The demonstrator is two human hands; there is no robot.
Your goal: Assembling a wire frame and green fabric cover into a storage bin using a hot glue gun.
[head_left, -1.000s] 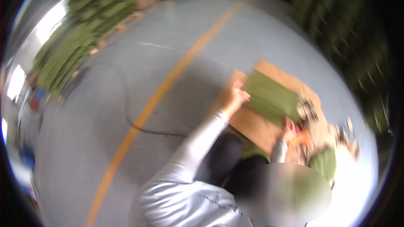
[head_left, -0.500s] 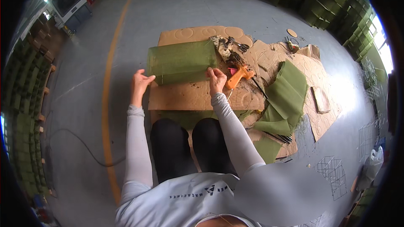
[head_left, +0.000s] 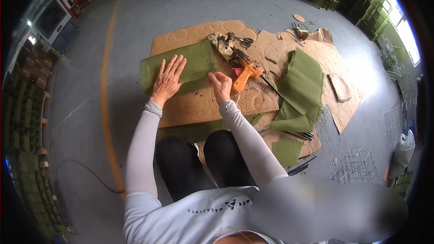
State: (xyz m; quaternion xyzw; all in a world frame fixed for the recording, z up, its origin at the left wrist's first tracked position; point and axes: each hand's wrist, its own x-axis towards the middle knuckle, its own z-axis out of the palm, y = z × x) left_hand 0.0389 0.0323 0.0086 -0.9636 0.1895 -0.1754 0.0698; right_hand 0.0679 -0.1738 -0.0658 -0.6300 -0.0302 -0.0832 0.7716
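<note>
A green mesh-like fabric sheet lies on a cardboard-topped work surface before my knees, its near edge folded over. My left hand presses flat on the sheet's left part, fingers stretched out. At the near right corner, my right hand is closed in a pinch on the fabric's edge; its fingertips partly hide the grip. Just right of that hand rests an orange glue gun, with dark residue around its front end.
Black-handled scissors lie beyond the glue gun. More green fabric is piled to the right over cardboard sheets. Dark rods stick out under that pile. Wire frames stand on the floor at right. A cable runs along the left floor.
My left hand has moved from the sheet's near left corner onto its top and flattened there. My right hand stays at the near right corner. The sheet now sits slightly tilted in view.
</note>
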